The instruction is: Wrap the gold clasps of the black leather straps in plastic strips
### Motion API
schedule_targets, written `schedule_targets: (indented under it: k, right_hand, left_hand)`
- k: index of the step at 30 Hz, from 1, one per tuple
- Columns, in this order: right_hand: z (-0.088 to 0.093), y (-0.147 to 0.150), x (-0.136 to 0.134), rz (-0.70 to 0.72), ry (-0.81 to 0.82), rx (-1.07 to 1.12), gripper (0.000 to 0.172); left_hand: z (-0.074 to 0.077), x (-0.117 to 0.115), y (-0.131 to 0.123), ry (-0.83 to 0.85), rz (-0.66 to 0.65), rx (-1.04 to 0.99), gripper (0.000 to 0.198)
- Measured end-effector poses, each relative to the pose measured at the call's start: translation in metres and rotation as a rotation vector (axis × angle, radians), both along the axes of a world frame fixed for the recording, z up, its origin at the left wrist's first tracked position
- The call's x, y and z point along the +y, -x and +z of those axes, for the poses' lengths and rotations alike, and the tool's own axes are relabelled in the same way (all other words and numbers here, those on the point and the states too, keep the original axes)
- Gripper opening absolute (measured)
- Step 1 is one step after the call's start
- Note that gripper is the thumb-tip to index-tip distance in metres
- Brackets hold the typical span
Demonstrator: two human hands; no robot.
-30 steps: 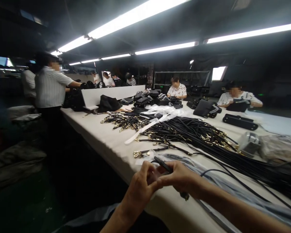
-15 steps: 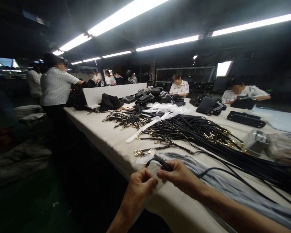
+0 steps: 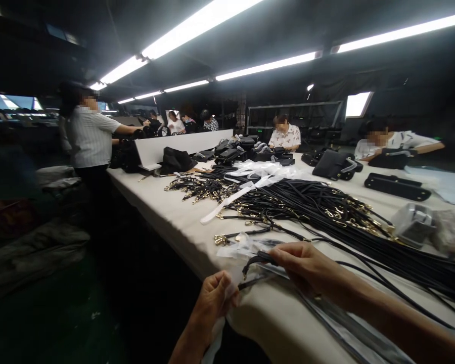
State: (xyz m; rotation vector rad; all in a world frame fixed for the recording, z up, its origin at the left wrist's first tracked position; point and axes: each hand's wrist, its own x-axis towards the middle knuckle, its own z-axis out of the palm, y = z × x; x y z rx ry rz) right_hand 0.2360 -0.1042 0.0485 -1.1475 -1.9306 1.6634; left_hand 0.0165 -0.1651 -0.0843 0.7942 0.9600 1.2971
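At the table's near edge, my left hand [image 3: 212,301] is closed in a pinch on a translucent plastic sleeve [image 3: 216,336], part of which hangs below the fingers. To its right, my right hand [image 3: 307,260] grips a folded black strap [image 3: 260,258], whose end with a small gold fitting bends down toward the sleeve. I cannot tell whether that end is inside the plastic. Beneath my right forearm lie more straps in clear plastic [image 3: 349,323]. Just beyond my hands, a large heap of black straps [image 3: 307,199] with gold clasps spreads over the table.
White strips [image 3: 235,199] lie across the strap heap. Black bags [image 3: 331,164] and a clear plastic box [image 3: 415,222] stand farther back on the pale table [image 3: 170,222]. A white board [image 3: 185,146] rises at the far left. Several people work around the table, one standing in a striped shirt [image 3: 93,136].
My right hand has moved right and slightly up with the strap, away from my left hand. The strap's end now bends downward. My left hand keeps its pinch on the plastic.
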Motion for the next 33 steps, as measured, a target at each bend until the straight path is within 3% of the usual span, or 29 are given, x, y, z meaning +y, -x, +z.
schedule_targets:
  k: [8,18,25,30,33]
  right_hand:
    - [0.018,0.005,-0.022,0.03,0.097,0.131,0.054]
    - [0.043,0.015,-0.029,0.062,0.023,0.189,0.053]
    - [0.032,0.024,-0.03,0.106,0.018,0.118,0.055]
    - [0.016,0.019,-0.029,0.138,0.066,0.043,0.056]
    - [0.01,0.016,-0.03,0.132,0.077,0.051,0.053]
  left_hand:
    - [-0.022,-0.01,0.002,-0.045,-0.047,-0.184,0.065]
    - [-0.035,-0.021,0.001,-0.125,-0.056,-0.302,0.059]
    - [-0.028,-0.025,-0.001,-0.164,-0.089,-0.362,0.052]
    - [-0.022,-0.02,0.006,-0.134,-0.021,-0.476,0.052]
    - [-0.023,-0.017,0.01,-0.188,-0.071,-0.479,0.052]
